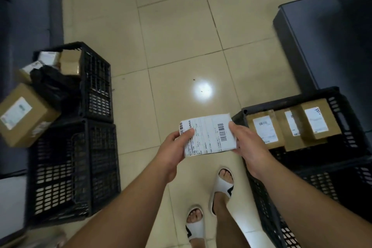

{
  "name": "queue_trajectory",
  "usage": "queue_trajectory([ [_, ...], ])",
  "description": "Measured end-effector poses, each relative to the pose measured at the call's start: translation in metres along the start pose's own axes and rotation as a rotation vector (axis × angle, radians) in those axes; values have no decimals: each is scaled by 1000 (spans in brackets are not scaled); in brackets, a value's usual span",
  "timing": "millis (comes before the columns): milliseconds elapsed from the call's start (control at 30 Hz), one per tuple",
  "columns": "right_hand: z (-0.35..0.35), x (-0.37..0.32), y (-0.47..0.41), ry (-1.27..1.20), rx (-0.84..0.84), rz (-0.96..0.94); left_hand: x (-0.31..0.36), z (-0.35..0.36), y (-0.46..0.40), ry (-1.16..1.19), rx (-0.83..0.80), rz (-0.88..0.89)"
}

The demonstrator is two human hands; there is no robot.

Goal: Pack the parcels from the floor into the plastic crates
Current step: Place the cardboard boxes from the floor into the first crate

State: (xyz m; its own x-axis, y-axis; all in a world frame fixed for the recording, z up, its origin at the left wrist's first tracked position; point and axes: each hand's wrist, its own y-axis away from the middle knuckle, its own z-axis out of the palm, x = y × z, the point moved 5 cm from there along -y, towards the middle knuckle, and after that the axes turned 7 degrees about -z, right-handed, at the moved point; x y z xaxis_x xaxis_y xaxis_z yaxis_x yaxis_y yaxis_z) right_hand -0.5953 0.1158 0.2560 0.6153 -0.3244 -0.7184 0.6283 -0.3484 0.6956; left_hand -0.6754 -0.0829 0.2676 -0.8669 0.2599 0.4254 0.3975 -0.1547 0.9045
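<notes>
Both hands held a flat white parcel [208,135] at centre frame, label up, probably to read it: the left hand [175,147] pinched its left edge, the right hand [248,143] its right. The crate [342,94] at lower right, just beside it, had room in front of three boxes [291,127]; open floor [181,36] lay ahead
</notes>
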Motion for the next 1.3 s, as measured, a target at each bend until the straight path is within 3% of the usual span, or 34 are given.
queue_trajectory([
  [400,-6,-63,-90,-38,44,28,109,26,-53,-55,-12,-29],
  [867,-55,-68,-146,-373,367,106,206,118,-141,-426,-221,-54],
  [1167,-139,-28,-118,-669,611,142,187,239,-155,-674,-337,-61],
  [1300,-172,3,-108,-806,693,180,163,285,-161,-799,-303,-15],
])
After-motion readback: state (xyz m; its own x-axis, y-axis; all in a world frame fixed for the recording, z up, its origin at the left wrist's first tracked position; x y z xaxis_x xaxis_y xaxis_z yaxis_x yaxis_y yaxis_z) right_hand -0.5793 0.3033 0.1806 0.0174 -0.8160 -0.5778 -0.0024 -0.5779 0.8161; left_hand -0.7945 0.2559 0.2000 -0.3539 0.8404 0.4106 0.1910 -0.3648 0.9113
